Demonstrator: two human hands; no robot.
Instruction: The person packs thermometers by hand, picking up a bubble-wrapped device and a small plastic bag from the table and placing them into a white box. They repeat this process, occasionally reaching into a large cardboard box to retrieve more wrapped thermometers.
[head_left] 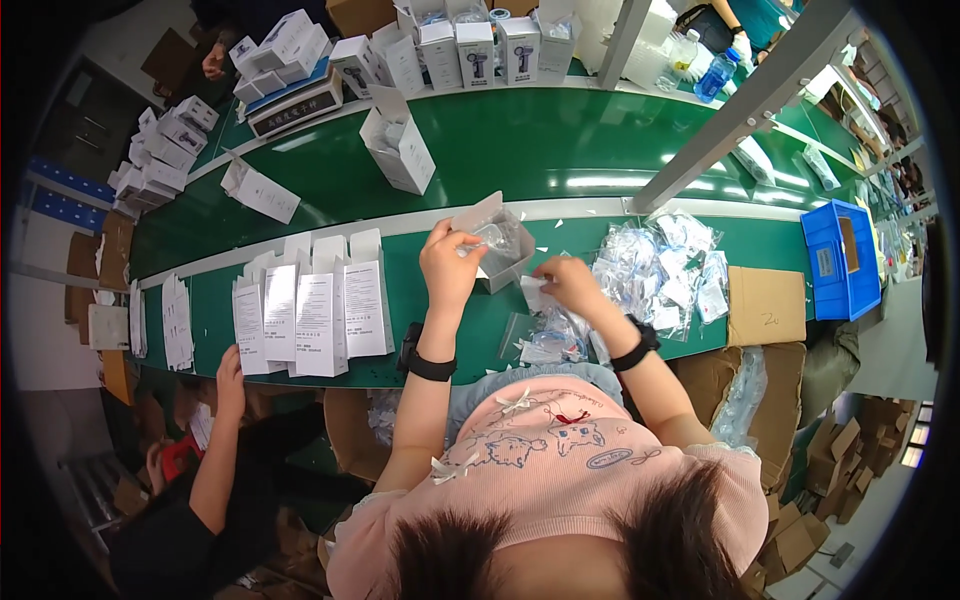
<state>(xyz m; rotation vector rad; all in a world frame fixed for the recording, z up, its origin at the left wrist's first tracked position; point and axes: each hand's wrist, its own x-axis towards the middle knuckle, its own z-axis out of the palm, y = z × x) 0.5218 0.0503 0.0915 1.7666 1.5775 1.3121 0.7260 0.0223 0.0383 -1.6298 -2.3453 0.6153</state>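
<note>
An open white carton (pixel 513 264) stands near the table's edge in front of me, its lid flap raised and a clear plastic bag (pixel 494 240) showing inside. At its left side my left hand (pixel 450 265) is closed, thumb and fingers pinching at the bag by the carton's mouth. My right hand (pixel 572 287) is just right of the carton, fingers closed on a small white paper piece (pixel 536 292). Below that hand lie small clear bags with white contents (pixel 556 338). A larger heap of such bags (pixel 660 265) spreads farther right.
Upright white cartons (pixel 318 305) line the left of the table. Beyond, a green conveyor belt (pixel 560 140) carries an open carton (pixel 397 145) and a tipped one (pixel 260 190). A metal post (pixel 740 110) slants on the right, near a blue bin (pixel 842 258). Another person's hand (pixel 230 370) reaches the left edge.
</note>
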